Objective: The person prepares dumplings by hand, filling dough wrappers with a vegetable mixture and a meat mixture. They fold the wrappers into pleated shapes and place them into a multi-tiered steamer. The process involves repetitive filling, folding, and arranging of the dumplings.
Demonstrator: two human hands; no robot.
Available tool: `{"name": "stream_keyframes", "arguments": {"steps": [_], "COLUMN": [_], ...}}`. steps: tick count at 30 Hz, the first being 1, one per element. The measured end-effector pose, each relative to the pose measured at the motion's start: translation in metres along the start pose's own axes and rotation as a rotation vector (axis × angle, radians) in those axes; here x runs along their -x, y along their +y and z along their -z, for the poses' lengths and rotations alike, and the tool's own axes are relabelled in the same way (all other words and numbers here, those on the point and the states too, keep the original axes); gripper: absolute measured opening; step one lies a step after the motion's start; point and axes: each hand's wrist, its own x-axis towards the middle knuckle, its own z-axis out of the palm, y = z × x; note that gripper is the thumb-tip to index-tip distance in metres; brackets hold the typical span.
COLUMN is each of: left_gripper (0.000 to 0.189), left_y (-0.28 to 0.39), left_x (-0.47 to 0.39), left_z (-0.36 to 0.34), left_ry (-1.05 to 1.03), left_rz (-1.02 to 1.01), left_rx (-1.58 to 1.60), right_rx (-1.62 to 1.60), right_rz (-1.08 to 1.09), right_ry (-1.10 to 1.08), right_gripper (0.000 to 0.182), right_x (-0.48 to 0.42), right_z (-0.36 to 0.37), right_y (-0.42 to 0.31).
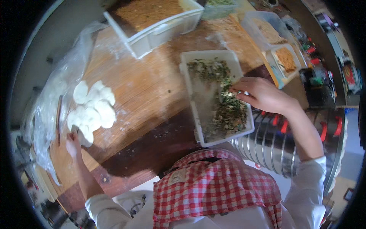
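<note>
Several flat white dough rounds (93,107) lie overlapping on the floured wooden board at the left. My left hand (73,144) is at their near end, its fingertips pinched on the edge of the lowest dough round (85,136). Over the right side of a white plastic tub (226,141) my right hand (263,94) reaches in, fingers bent down at the chopped green filling (231,111). A small pale glint shows between those fingers; whether they grip a tool is not clear. Filling covers the tub's far end and right side, and its left side shows a smeared bottom.
A thin wooden rolling pin (59,121) lies beside clear plastic sheeting (51,94). A large white bin (168,31) of brown crumbly filling stands at the back. Smaller tubs (268,28) stand back right. Ribbed metal steamers with red handles (284,126) stand right of the tub.
</note>
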Motion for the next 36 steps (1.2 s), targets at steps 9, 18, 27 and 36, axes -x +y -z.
{"name": "stream_keyframes", "arguments": {"steps": [9,18,27,36], "left_gripper": [0.025,0.016,0.062,0.042], "left_y": [-0.078,-0.060,-0.014,0.272], "left_x": [0.003,0.031,0.035,0.111], "left_z": [-0.019,0.047,0.113,0.045], "left_ry": [-0.040,0.140,0.148,-0.900], "left_rz": [0.112,0.642,0.246,0.397], "left_rx": [0.315,1.359,1.972,2.235], "right_rx": [0.459,0.129,-0.380,-1.100], "right_rz": [0.093,0.046,0.075,-0.153], "right_ry": [-0.027,0.469,0.391,0.179], "right_gripper": [0.016,0.017,0.018,0.028], "right_x": [-0.059,-0.032,0.013,0.019], "right_z": [-0.089,-0.072,-0.100,-0.133], "right_y": [0.035,0.021,0.019,0.012]}}
